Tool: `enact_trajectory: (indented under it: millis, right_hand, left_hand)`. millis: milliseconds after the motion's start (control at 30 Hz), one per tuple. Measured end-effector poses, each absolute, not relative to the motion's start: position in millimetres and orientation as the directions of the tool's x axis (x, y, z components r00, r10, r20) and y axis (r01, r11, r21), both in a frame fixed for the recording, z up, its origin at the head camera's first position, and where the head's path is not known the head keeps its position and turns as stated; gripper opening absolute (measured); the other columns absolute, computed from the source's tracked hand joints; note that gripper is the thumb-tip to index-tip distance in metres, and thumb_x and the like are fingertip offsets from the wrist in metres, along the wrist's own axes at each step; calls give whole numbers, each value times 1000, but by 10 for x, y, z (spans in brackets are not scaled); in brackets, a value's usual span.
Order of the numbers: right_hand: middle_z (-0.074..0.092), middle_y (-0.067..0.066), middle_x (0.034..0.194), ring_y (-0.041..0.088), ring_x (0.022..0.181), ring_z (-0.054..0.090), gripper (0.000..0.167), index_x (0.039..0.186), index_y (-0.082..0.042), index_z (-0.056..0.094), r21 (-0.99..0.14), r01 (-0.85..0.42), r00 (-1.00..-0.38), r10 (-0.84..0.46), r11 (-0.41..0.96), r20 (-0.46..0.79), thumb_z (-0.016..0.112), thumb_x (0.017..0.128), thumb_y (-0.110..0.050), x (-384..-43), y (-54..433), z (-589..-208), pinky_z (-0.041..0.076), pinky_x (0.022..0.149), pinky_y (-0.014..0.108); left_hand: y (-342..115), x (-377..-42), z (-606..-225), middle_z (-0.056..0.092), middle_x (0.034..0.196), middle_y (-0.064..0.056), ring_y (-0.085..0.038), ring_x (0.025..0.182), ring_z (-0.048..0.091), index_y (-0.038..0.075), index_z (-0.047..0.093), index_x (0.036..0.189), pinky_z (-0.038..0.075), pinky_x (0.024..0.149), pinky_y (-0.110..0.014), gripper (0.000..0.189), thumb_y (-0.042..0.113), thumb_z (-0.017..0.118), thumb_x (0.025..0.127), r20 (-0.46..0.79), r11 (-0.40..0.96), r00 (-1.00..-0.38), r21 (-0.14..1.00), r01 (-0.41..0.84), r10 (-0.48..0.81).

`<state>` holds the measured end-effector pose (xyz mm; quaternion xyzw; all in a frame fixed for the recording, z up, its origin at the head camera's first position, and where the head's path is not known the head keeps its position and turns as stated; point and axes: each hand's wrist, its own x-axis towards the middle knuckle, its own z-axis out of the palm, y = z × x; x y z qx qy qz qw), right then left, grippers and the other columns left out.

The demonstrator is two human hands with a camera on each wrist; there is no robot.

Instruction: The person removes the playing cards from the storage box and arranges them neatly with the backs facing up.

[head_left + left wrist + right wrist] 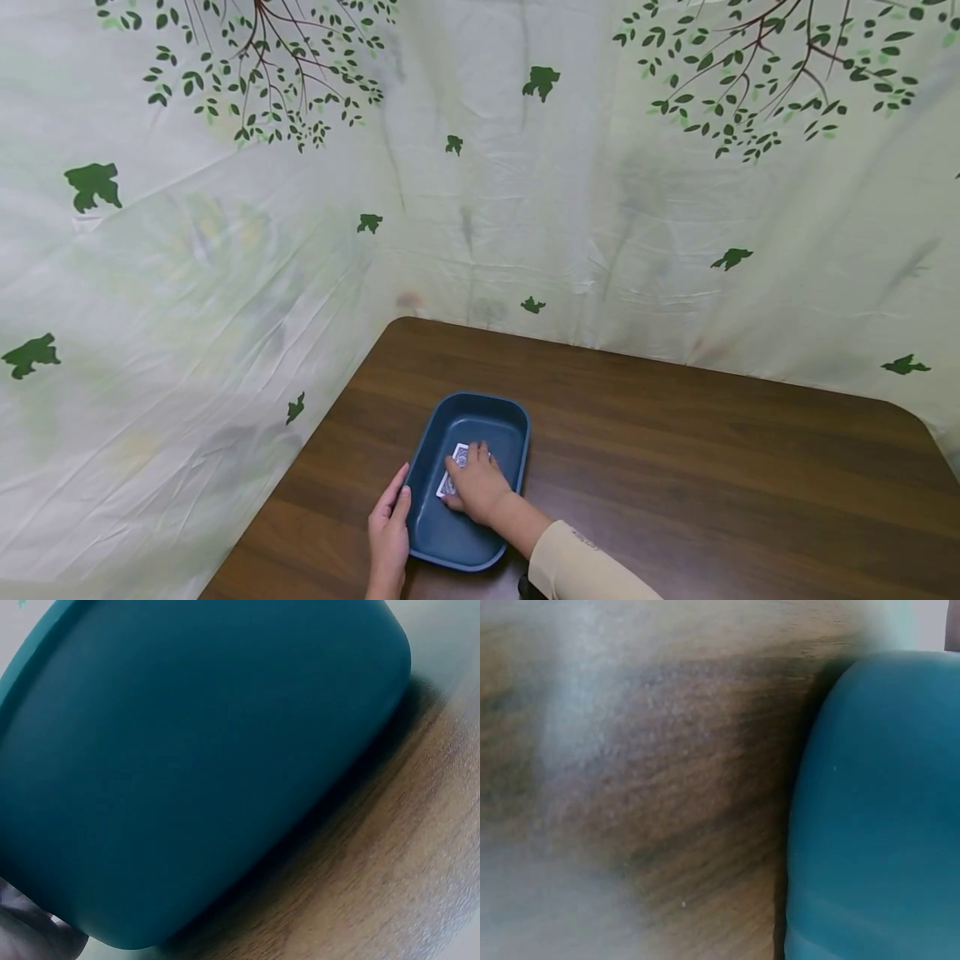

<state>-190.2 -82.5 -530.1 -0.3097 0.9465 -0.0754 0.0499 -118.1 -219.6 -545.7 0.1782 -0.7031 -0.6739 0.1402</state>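
Observation:
A deep blue tray (467, 557) with rounded corners rests on the wooden table. Inside it lies a playing card or small deck (442, 487), with its patterned back facing up, partly covered by my right hand (480, 486). That hand reaches over the tray's right wall and grips the cards between thumb and fingers. At the tray's left side, my left hand (388, 525) holds the rim, thumb near the edge and fingers along the outer wall. Part of it shows beside the tray wall (202, 750) in the left wrist view. Only the tray's outside (877, 802) and tabletop appear in the right wrist view.
The brown wooden table (675, 467) extends to the right of the tray. Behind it and along its left edge hangs a pale curtain (480, 208) printed with leaves and branches. A small black object (529, 588) shows below the right sleeve.

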Motion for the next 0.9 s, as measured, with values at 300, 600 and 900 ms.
enact_trajectory:
  millis: [300,600,900]
  right_hand:
    - [45,21,120,33,104,47,52,126,-27,57,-88,-644,-761,-648,760,-19,56,83,-56,-1941,-806,-5323,50,78,37]
    - [45,20,116,32,101,47,55,124,-24,57,-117,-650,-758,-652,751,23,62,79,-56,-1947,-790,-5329,52,70,35]
    - [44,19,118,30,100,46,58,125,-22,57,-237,-642,-757,-652,730,43,69,76,-50,-1980,-721,-5175,51,73,36]
  left_hand:
    - [-2205,-1173,-5449,44,137,-12,-23,123,39,3,46,135,36,84,-11,39,18,43,99,-65,26,-903,996,-84,-425]
    - [-2200,-1174,-5465,45,136,-11,-10,117,45,3,47,134,37,85,-12,38,17,44,98,-35,25,-900,998,-51,-435]
    - [-2191,-1181,-5462,44,137,-11,-16,122,41,3,46,134,35,85,-10,40,20,45,98,-56,31,-897,997,-78,-439]
